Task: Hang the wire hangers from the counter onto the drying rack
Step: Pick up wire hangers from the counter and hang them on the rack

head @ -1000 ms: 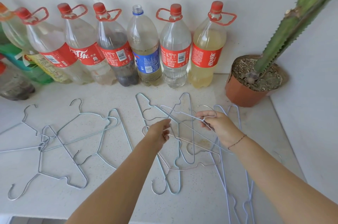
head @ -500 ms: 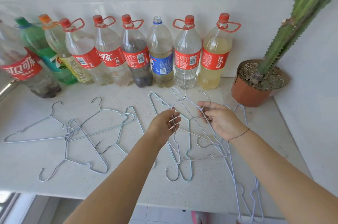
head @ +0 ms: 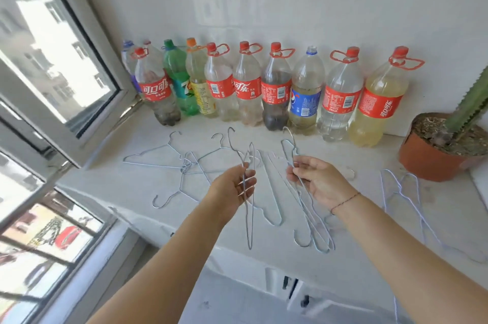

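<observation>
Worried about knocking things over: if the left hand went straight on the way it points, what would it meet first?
Likely the red-labelled plastic bottle of dark liquid at the wall; depth is unclear. The hook of the grey wire hanger the left hand grips would get there first.

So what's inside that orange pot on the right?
The pot holds dry soil and a green cactus leaning right. Its roots are buried under the soil, and its top runs out of frame.
</observation>
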The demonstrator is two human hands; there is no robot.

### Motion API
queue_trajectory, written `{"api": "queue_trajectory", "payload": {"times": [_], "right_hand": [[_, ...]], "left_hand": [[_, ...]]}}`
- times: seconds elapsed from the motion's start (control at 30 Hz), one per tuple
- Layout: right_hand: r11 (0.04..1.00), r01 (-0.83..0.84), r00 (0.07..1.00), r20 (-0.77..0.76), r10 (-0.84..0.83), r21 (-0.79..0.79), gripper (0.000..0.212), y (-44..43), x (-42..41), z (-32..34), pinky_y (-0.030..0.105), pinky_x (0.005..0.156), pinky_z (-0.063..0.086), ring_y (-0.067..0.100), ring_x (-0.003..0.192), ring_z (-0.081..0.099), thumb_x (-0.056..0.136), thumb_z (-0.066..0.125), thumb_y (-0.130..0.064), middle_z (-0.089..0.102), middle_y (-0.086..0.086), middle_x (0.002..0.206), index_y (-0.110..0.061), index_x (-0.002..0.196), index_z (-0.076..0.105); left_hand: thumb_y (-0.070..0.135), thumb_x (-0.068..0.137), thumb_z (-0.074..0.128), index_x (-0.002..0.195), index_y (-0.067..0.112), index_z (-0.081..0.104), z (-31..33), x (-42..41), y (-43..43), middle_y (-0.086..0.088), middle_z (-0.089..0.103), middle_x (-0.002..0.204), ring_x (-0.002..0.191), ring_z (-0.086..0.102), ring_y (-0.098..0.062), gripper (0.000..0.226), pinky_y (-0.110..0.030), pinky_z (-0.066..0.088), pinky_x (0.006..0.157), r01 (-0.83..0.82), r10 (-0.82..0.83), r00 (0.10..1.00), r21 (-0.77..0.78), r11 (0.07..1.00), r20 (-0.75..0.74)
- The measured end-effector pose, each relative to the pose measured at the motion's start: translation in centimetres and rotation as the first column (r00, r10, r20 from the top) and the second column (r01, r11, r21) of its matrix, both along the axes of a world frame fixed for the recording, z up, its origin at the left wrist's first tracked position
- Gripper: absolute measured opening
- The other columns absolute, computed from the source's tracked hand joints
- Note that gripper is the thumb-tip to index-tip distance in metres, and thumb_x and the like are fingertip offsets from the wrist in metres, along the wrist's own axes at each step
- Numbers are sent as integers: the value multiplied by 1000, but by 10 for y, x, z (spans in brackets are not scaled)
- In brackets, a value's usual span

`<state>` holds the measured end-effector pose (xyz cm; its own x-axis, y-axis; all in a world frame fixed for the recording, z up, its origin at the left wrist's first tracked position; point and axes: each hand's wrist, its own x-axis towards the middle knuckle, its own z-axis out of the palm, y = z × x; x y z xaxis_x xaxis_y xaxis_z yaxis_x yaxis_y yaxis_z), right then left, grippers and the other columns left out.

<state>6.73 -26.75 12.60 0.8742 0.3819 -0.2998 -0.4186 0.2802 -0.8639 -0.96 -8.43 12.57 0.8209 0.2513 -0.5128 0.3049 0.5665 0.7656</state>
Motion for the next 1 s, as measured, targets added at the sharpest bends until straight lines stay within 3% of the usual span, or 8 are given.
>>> {"api": "queue_trajectory", "payload": {"times": [0.2, 0.47, 0.73, 1.0], "right_hand": [[970, -239, 971, -17, 240, 38, 22, 54, -31, 20, 25, 55, 57, 15, 56, 65, 87, 48, 12, 61, 13, 72, 2, 104, 57], [854, -520, 854, 25, 519, 38, 14, 106, -114, 56, 20, 50, 53, 11, 51, 63, 86, 54, 5, 66, 7, 64, -4, 97, 59], [648, -754, 656, 63, 752, 107, 11, 135, -233, 98, 18, 49, 53, 11, 51, 65, 88, 52, 2, 71, 7, 62, -5, 90, 60], [408, -896, 433, 145, 890, 174, 14, 154, -379, 156, 19, 55, 54, 15, 64, 63, 88, 51, 1, 70, 8, 70, -4, 97, 61]], "left_hand": [[11, 90, 53, 97, 17, 63, 27, -77, 42, 2, 66, 81, 72, 62, -13, 14, -21, 46, 63, -231, 227, 973, 116, 966, 46], [5, 93, 49, 102, 17, 63, 65, -210, 51, 7, 70, 69, 72, 59, -11, 20, -22, 39, 59, -530, 511, 848, 199, 824, 141], [2, 91, 50, 103, 14, 65, 126, -360, 20, 3, 72, 78, 67, 62, -11, 23, -19, 44, 52, -708, 658, 706, 275, 650, 263], [4, 92, 50, 113, 10, 63, 186, -522, -11, 0, 73, 85, 69, 62, -11, 25, -21, 42, 56, -833, 781, 537, 345, 433, 319]]}}
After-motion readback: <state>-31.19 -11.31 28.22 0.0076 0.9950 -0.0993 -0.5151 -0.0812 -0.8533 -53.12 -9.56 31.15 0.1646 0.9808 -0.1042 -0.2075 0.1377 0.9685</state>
